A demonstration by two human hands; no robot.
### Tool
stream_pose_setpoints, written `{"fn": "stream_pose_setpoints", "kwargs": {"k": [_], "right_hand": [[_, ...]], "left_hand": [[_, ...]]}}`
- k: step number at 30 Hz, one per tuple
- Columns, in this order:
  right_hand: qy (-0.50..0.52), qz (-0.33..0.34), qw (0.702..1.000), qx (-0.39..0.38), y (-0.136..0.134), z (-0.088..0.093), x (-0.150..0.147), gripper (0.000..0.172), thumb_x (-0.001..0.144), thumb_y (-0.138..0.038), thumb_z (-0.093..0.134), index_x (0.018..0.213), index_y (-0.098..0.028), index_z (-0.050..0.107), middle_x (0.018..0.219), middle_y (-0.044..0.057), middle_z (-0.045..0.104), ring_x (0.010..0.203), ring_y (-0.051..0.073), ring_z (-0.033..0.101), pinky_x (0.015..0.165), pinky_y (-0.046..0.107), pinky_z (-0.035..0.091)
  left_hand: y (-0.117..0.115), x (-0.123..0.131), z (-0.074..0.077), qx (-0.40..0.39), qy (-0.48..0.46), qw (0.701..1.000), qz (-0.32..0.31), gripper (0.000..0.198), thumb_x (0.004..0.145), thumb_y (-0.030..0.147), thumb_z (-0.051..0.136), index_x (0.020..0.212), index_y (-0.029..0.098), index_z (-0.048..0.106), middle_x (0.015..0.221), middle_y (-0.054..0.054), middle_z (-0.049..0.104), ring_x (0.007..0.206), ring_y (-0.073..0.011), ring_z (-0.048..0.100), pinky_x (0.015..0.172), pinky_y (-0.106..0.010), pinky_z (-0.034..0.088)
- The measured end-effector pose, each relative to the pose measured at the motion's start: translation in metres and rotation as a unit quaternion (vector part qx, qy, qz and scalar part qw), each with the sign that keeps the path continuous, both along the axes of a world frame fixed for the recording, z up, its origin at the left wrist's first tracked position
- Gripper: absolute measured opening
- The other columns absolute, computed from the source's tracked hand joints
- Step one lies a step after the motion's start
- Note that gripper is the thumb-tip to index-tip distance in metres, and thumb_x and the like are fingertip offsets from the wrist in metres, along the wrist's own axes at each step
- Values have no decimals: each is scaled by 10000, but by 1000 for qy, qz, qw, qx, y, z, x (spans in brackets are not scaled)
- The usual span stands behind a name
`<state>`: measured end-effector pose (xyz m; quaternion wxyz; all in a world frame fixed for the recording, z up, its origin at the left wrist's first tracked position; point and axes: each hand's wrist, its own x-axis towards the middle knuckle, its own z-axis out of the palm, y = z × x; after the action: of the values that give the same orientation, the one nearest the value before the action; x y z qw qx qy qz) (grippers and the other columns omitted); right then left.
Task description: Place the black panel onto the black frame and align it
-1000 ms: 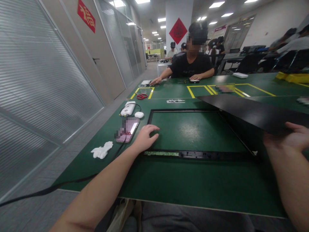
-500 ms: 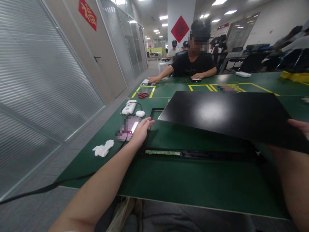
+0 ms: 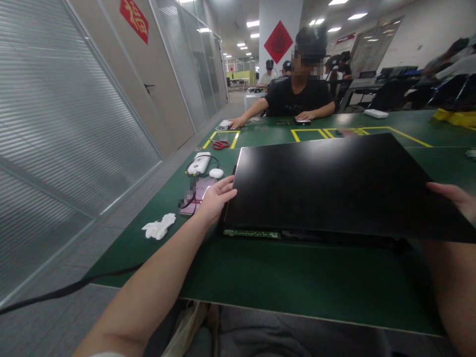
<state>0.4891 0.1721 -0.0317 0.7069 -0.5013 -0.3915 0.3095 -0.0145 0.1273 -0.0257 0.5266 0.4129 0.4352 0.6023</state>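
A large black screen panel (image 3: 327, 188), flat and glossy, is tilted over a black frame that lies on the green table (image 3: 297, 282). My left hand (image 3: 217, 198) is at the panel's left edge, its thumb over the rim and fingers along the side. At the right edge, my right hand (image 3: 455, 198) grips the panel, with its thumb on top and the other fingers hidden underneath. Below the near edge a green circuit strip (image 3: 253, 234) shows in the frame's front side. The panel covers most of the frame.
Left of my left hand lie a phone (image 3: 189, 198), a white power bank (image 3: 200, 162) with a cable, a small white case (image 3: 216, 173) and crumpled tissue (image 3: 159, 227). Red-handled scissors (image 3: 220, 145) lie farther back. Across the table sits a person (image 3: 299, 94).
The panel has moved left and its left side has come down over the frame, meeting my left hand. My right hand has shifted slightly left with it.
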Motion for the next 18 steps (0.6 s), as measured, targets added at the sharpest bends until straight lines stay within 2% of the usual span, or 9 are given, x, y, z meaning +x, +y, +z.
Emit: {"fn": "stream_pose_setpoints", "kwargs": {"k": [1, 3, 6, 8, 10, 13, 18], "right_hand": [[0, -43, 999, -10, -2, 4, -8, 160, 578, -406, 786, 644, -303, 682, 751, 34, 702, 862, 318, 706, 816, 599, 590], [-8, -78, 996, -42, -7, 14, -21, 157, 550, -365, 795, 637, -303, 680, 729, 30, 705, 866, 319, 715, 821, 573, 606], [36, -28, 983, -179, -14, 28, -35, 172, 579, -399, 774, 608, -289, 644, 685, 54, 707, 816, 343, 727, 730, 567, 628], [58, 23, 971, -231, -18, 34, -40, 186, 604, -431, 759, 673, -283, 669, 735, 67, 734, 806, 354, 734, 695, 557, 634], [54, 63, 971, -225, -20, 37, -44, 226, 619, -431, 751, 784, -282, 706, 817, 65, 760, 826, 349, 740, 704, 532, 636], [22, 109, 979, -172, -19, 36, -48, 322, 614, -413, 768, 907, -286, 723, 938, 57, 777, 896, 331, 742, 763, 488, 633], [-19, 154, 983, -103, -11, 28, -53, 426, 549, -465, 857, 910, -283, 722, 1082, 55, 766, 1053, 313, 708, 885, 453, 601]], "left_hand": [[0, 0, 1, 11, -7, 1000, 7, 701, 579, 214, 891, 1238, 147, 662, 1037, -98, 780, 1070, -291, 713, 1009, -446, 507], [1, -1, 4, 29, -13, 999, 27, 710, 576, 217, 898, 1241, 154, 658, 1066, -106, 777, 1088, -291, 707, 1016, -435, 511], [1, -4, 8, 46, -15, 997, 60, 716, 588, 225, 902, 1256, 169, 651, 1080, -103, 776, 1131, -292, 691, 1033, -424, 511], [1, -5, 10, 56, -14, 995, 78, 716, 586, 234, 909, 1254, 183, 657, 1070, -95, 779, 1143, -289, 686, 1037, -418, 512], [1, -7, 11, 73, -8, 993, 90, 709, 575, 248, 919, 1237, 190, 671, 1072, -92, 781, 1143, -285, 687, 1044, -410, 508], [2, -8, 12, 107, 2, 990, 97, 703, 569, 273, 927, 1223, 187, 684, 1100, -105, 777, 1156, -285, 683, 1055, -406, 498], [4, -11, 14, 137, -8, 983, 120, 697, 560, 301, 933, 1208, 208, 697, 1154, -96, 769, 1182, -285, 674, 1052, -398, 504]]}}
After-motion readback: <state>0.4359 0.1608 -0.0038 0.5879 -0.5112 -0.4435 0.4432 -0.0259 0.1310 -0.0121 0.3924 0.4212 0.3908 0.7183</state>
